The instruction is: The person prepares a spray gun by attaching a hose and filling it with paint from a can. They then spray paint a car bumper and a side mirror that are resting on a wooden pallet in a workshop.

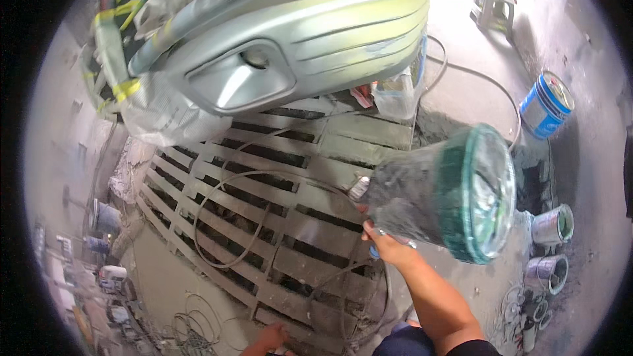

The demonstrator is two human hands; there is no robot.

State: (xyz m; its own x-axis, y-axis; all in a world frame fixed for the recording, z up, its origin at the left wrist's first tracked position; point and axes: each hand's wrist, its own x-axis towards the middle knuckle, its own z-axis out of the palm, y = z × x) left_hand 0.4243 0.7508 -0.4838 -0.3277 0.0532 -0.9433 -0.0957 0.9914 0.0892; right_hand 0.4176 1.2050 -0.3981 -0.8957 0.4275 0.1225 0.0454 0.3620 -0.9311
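My right hand (384,238) is closed round the handle of a spray gun (359,187), whose metal front end points left. A large, paint-smeared cup (410,188) sits on the gun and tilts to the right, with a green-rimmed clear lid (484,194) over its wide end. The fingers hide most of the handle and the trigger. At the lower edge my left hand (271,336) is partly in view, its fingers loosely apart and nothing visible in them. Beyond the gun stands a vehicle's bumper (356,33), coated grey and pale yellow.
Under the bumper lies a slatted floor grate (264,184), with a looped hose (198,221) across it. Taped, plastic-wrapped parts (125,86) stand at the upper left. On the right are a blue can (546,107), open paint cans (552,225) and, farther back, a small stool (494,10).
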